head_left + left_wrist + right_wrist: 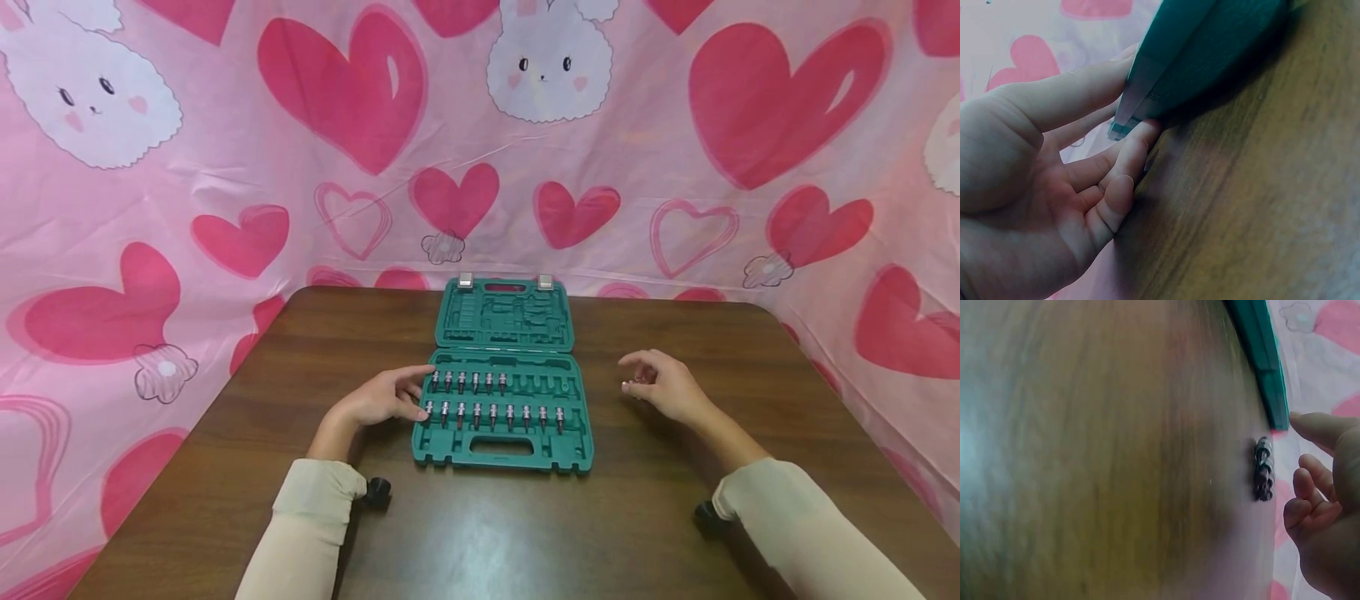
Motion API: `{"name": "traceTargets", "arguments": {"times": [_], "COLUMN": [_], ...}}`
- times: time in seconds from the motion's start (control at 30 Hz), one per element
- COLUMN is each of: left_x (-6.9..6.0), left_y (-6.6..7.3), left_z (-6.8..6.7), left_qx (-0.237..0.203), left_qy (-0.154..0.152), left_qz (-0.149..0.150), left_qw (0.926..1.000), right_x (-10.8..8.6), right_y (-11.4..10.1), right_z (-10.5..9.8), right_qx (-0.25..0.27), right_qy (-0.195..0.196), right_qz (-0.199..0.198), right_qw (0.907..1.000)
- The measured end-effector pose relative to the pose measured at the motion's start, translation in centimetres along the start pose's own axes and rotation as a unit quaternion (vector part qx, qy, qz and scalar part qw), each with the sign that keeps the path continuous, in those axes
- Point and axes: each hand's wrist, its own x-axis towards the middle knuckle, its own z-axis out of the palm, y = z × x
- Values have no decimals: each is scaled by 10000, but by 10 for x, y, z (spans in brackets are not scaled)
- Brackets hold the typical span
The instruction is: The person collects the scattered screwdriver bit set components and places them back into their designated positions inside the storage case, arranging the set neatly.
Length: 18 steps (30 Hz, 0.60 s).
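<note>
Nearest: pale left sleeve (pixel 303 517) and right sleeve (pixel 810 517) over the brown surface (pixel 480 533), with a black wrist piece (pixel 377 493) by the left cuff and a second one (pixel 707 518) by the right.

Left hand (pixel 378 398): grip apart, thumb and fingertips touching the left edge of the green case (pixel 501 462). Case lies flat and open, mid-surface, handle side toward the person.

Right hand (pixel 663 387): well right of the case, grip apart, fingers loosely bent, near a small pile of loose bits (pixel 1264 469) on the surface; right wrist view shows hand and pile apart.

In case: front row (pixel 493 415) of nine bits, then back row (pixel 476 382) of six, left side.

Beyond: lid (pixel 480 312) folded back, two silver latches (pixel 466 282) on its far edge. Behind: pink cloth (pixel 525 150), hearts and rabbits.
</note>
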Motion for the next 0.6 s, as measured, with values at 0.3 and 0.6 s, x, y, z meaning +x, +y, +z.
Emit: {"name": "traceTargets", "arguments": {"times": [0.3,0.6], "left_x": [0,0], "left_y": [0,0], "left_z": [0,0], "left_qx": [31,54], "left_qy": [-26,-18], "left_qz": [69,102], "left_qw": [10000,9999], "right_x": [-3,-5], "right_y": [10,20], "right_z": [-8,-12], "right_qx": [-402,-437], "right_qy": [26,60], "right_qz": [-2,94], "right_qw": [9992,9990]}}
